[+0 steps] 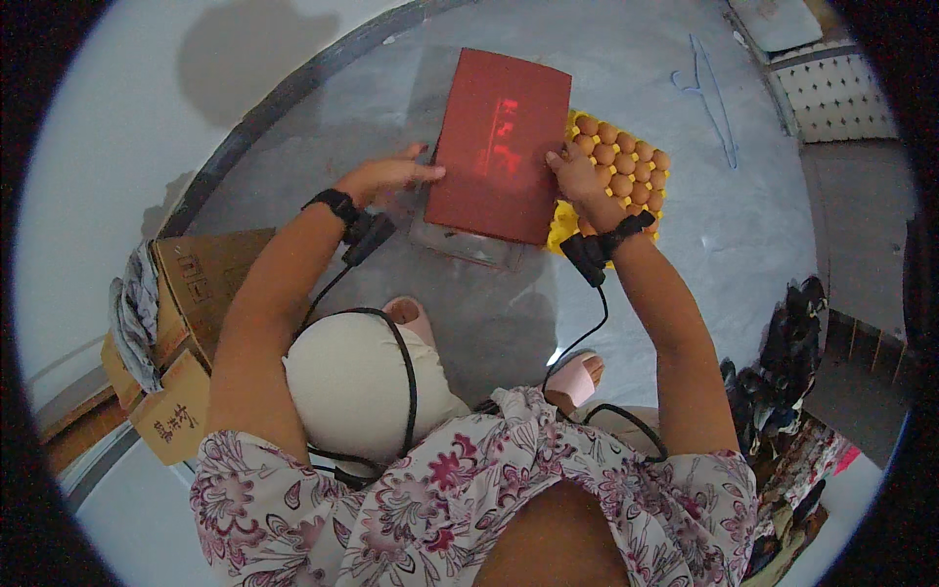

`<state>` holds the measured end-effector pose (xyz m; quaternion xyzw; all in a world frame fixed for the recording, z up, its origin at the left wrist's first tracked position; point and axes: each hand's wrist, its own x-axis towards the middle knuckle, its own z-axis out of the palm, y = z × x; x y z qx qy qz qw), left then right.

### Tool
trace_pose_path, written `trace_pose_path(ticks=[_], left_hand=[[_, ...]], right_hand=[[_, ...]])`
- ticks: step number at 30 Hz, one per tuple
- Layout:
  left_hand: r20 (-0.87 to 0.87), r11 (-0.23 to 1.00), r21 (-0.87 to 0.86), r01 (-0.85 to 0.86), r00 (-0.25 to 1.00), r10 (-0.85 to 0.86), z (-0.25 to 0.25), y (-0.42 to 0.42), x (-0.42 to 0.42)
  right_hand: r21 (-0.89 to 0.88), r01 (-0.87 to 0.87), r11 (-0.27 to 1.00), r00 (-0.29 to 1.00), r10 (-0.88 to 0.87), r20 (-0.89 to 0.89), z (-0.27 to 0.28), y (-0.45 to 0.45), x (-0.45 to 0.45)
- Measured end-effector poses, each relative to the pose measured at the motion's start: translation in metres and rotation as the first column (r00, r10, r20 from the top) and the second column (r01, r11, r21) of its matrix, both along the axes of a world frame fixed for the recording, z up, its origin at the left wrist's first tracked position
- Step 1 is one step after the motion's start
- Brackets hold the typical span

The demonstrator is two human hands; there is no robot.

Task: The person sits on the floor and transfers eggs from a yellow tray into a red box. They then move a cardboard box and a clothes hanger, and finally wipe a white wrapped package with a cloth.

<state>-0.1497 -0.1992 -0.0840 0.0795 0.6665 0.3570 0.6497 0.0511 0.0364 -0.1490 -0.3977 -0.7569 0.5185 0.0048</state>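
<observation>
A flat red box [495, 147] with writing on its top lies in front of me, over a clear plastic container [477, 247] whose near edge shows. My left hand [389, 176] is at the box's left edge, fingers apart, thumb by the edge; whether it touches cannot be told. At the right edge is my right hand [576, 174], thumb on the box's rim and its other fingers partly hidden. Beside the box on the right, partly under my right wrist, sits a yellow egg tray [563, 224] holding several brown eggs [623, 163].
A blue clothes hanger [708, 103] lies on the grey floor at the upper right. Cardboard boxes [213, 286] with a grey cloth [136, 315] stand at the left by the wall. Dark shoes [788, 352] are heaped at the right. Black cables run from both wrists.
</observation>
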Motion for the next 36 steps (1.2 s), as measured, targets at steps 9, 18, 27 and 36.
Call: trace_pose_path(ticks=[9, 18, 27, 36], left_hand=[[0.401, 0.996, 0.026, -0.082, 0.914, 0.065, -0.059, -0.059, 0.034], [0.443, 0.945, 0.081, -0.316, 0.861, 0.250, -0.023, -0.037, 0.042], [0.114, 0.920, 0.068, -0.387, 0.919, 0.378, -0.049, -0.025, 0.012], [-0.201, 0.844, 0.134, -0.519, 0.820, 0.536, -0.007, -0.012, 0.029]], right_hand=[[0.135, -0.080, 0.988, 0.995, 0.070, 0.074, 0.009, -0.002, -0.003], [0.175, -0.107, 0.979, 0.994, 0.107, 0.009, 0.013, -0.020, 0.012], [0.172, -0.028, 0.985, 0.991, 0.050, -0.126, 0.032, -0.004, 0.012], [0.736, 0.026, 0.676, 0.992, 0.074, -0.103, 0.033, 0.074, -0.039]])
